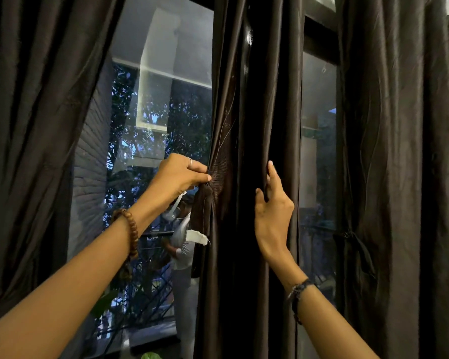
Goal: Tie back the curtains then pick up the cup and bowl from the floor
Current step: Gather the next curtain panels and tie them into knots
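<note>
A dark brown curtain panel (254,112) hangs bunched over the window's middle post. My left hand (178,174) pinches a dark tie-back strap (204,211) against the panel's left edge; the strap dangles with a white tag (196,237) at its end. My right hand (272,211) grips the panel's right edge, fingers curled into the folds. The right curtain (399,151) is gathered by a dark tie (353,242). The left curtain (36,125) is drawn aside. No cup or bowl is in view.
Dark window glass (151,125) sits between the curtains and reflects a person in white. A narrow pane (318,151) shows right of the middle panel. A green leaf (151,355) pokes up at the bottom edge.
</note>
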